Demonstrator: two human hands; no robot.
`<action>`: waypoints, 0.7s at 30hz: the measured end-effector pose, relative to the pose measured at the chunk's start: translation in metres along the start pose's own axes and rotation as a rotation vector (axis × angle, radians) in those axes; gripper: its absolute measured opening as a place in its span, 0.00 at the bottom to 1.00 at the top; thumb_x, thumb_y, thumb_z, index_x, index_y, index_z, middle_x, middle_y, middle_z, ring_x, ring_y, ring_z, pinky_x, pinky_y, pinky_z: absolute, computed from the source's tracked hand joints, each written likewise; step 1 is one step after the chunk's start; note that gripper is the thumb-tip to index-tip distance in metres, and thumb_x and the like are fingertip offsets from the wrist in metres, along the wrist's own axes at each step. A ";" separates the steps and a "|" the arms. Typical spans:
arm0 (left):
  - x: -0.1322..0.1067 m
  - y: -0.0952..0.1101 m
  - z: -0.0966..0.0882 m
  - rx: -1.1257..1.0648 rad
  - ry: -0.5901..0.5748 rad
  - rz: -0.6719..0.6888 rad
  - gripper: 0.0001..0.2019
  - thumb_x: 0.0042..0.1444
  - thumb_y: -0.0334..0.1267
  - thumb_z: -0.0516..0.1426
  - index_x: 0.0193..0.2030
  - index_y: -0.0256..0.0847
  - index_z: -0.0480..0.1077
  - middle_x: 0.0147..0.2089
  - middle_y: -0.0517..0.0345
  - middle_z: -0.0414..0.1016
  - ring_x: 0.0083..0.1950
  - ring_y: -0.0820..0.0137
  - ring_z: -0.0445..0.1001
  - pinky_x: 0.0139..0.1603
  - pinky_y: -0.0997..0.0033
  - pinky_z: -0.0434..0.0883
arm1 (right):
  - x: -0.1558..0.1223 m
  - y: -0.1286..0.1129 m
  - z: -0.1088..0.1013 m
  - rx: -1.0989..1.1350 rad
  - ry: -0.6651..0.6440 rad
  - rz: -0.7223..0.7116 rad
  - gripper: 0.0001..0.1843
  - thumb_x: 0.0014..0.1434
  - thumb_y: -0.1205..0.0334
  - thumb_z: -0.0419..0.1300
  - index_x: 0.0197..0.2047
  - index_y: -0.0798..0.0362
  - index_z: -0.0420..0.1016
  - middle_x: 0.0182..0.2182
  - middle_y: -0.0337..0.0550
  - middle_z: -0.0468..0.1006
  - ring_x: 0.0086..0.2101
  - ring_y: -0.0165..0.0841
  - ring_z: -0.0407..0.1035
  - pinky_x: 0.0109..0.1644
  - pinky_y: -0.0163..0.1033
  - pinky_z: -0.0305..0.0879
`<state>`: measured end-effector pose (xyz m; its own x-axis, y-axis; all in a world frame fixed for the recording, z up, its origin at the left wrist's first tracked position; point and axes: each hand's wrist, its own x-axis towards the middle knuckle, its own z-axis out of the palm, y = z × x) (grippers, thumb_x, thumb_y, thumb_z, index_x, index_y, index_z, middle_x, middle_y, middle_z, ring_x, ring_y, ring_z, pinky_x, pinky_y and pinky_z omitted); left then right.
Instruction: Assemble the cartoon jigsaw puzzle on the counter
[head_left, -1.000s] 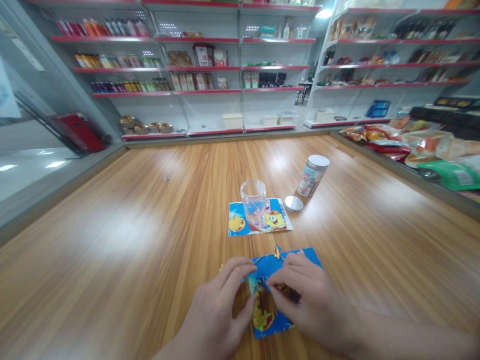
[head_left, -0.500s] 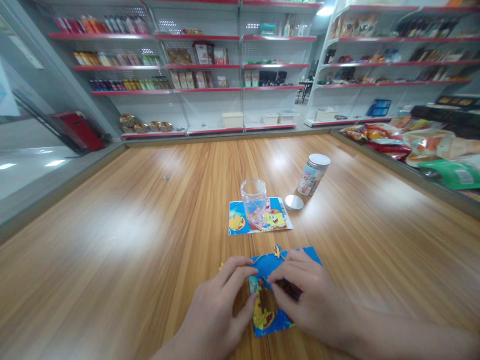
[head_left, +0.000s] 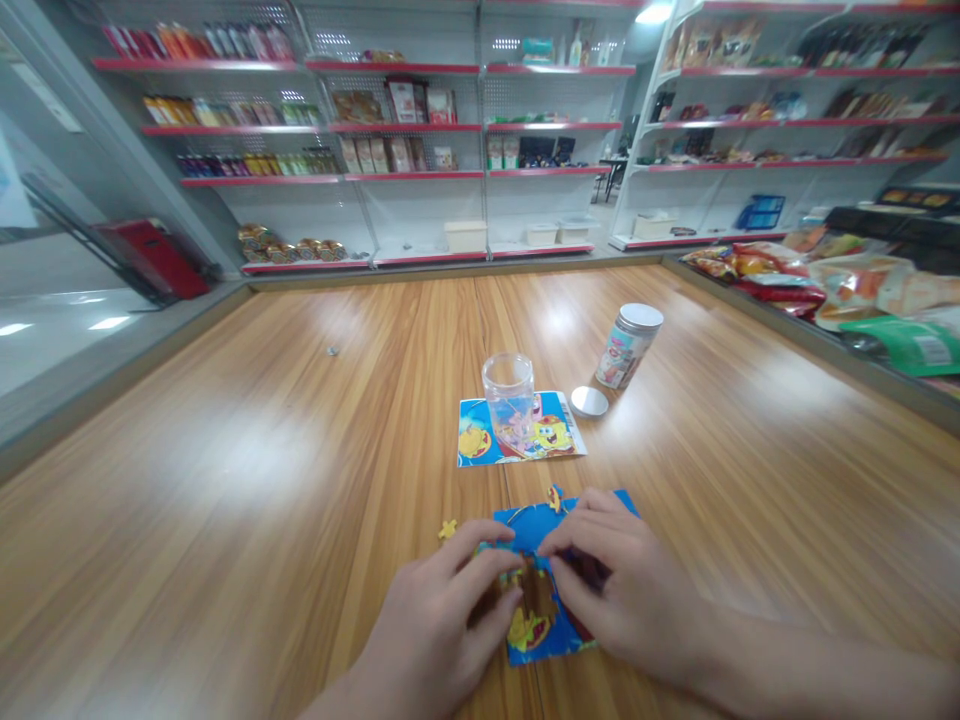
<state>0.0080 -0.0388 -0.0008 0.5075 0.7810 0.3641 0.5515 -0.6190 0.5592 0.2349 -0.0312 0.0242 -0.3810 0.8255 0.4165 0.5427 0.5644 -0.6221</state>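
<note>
A partly assembled blue jigsaw puzzle [head_left: 525, 652] with yellow cartoon shapes lies on the table in front of me; brown wood shows through a gap in its middle. My left hand [head_left: 454, 600] is curved over its left edge, thumb and fingers apart. From the right, my right hand [head_left: 622, 585] reaches over the puzzle, thumb and forefinger pinched at the gap on what looks like a puzzle piece, mostly hidden. One loose piece [head_left: 555, 498] rests at the puzzle's upper edge. Another yellow piece [head_left: 448, 530] lies beyond my left fingers.
Farther off, a clear open jar [head_left: 508, 385] stands on a printed cartoon picture sheet [head_left: 474, 442]. To its right are a round silver lid [head_left: 589, 402] and a lidded printed canister [head_left: 628, 348]. Snack bags [head_left: 855, 285] lie beyond the table's right edge; stocked shelves line the back.
My left fingers have shifted slightly, uncovering the yellow piece beyond them. The left part of the puzzle looks pushed a little to the left. My right hand has barely moved.
</note>
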 end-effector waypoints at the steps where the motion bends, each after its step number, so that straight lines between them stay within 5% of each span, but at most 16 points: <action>1: 0.000 0.000 0.000 0.017 -0.005 0.003 0.10 0.63 0.31 0.56 0.49 0.45 0.72 0.57 0.52 0.73 0.45 0.69 0.80 0.44 0.67 0.80 | -0.001 0.001 0.000 -0.013 -0.021 0.006 0.08 0.58 0.73 0.58 0.34 0.52 0.77 0.26 0.39 0.75 0.32 0.34 0.65 0.37 0.40 0.59; 21: 0.001 0.001 -0.001 0.058 -0.019 0.037 0.09 0.65 0.31 0.54 0.46 0.45 0.73 0.56 0.53 0.73 0.40 0.69 0.81 0.39 0.65 0.81 | -0.005 0.003 0.001 -0.134 -0.109 0.005 0.05 0.59 0.68 0.59 0.36 0.50 0.77 0.32 0.43 0.71 0.37 0.37 0.63 0.40 0.43 0.52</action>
<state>0.0089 -0.0390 0.0008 0.5402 0.7563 0.3692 0.5695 -0.6515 0.5013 0.2375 -0.0341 0.0196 -0.4526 0.8265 0.3348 0.6371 0.5624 -0.5271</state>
